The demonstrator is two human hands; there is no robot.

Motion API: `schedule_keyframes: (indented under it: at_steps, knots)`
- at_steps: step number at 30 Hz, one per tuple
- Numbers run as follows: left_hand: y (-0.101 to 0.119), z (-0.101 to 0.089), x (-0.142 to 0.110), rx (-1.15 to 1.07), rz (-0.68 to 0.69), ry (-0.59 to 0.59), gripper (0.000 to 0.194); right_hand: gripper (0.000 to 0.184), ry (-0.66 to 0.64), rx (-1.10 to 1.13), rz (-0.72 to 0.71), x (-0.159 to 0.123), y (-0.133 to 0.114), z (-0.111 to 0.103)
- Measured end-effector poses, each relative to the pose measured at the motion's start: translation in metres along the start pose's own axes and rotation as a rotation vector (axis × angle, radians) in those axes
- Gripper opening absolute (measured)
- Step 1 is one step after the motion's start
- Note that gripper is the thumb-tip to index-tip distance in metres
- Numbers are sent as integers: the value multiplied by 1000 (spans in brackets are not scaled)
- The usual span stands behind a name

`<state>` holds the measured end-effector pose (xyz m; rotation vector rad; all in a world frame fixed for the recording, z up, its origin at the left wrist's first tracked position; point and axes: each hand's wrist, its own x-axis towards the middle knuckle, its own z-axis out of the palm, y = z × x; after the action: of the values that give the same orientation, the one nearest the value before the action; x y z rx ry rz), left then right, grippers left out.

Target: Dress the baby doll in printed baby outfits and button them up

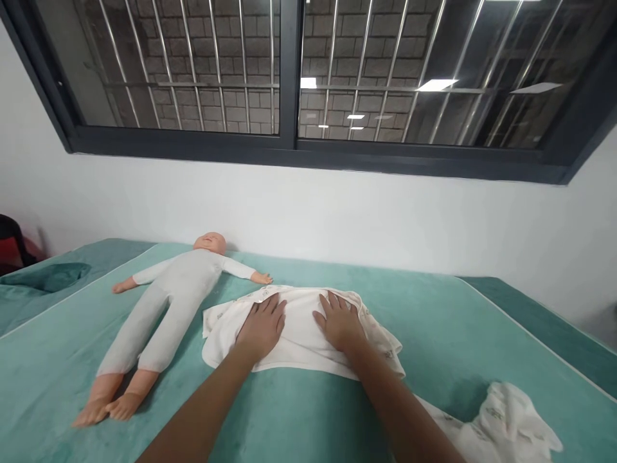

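Observation:
A white baby garment with a small print along its edges lies spread on the green bed cover, its plain side up. My left hand rests flat on its left half, fingers spread. On the right half, my right hand lies flat as well, fingers apart and pointing away from me. To the left, a baby doll in a white bodysuit lies on its back, one hand close to the garment's upper left corner. Part of the garment is hidden under my hands and forearms.
A crumpled white printed cloth lies at the lower right, partly behind my right forearm. The green cover reaches the white wall below a barred window. A black and red object sits at the far left edge.

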<state>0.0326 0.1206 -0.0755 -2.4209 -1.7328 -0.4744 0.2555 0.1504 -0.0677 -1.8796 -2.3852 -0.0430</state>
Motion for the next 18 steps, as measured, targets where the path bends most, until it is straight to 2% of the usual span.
schedule_keyframes:
  at_steps: [4, 7, 12, 18]
  knots:
    - [15, -11, -24, -112, 229, 60, 38, 60, -6, -2, 1, 0, 0, -1]
    - [29, -21, -48, -248, 270, 75, 35, 58, 4, -16, 2, -1, -1, -1]
    - [44, -30, -77, -405, 218, 83, 35, 54, 59, -66, -6, -4, -2, 1]
    - [48, -25, -85, -391, 37, 69, 35, 47, 207, -187, -112, -5, -4, 5]
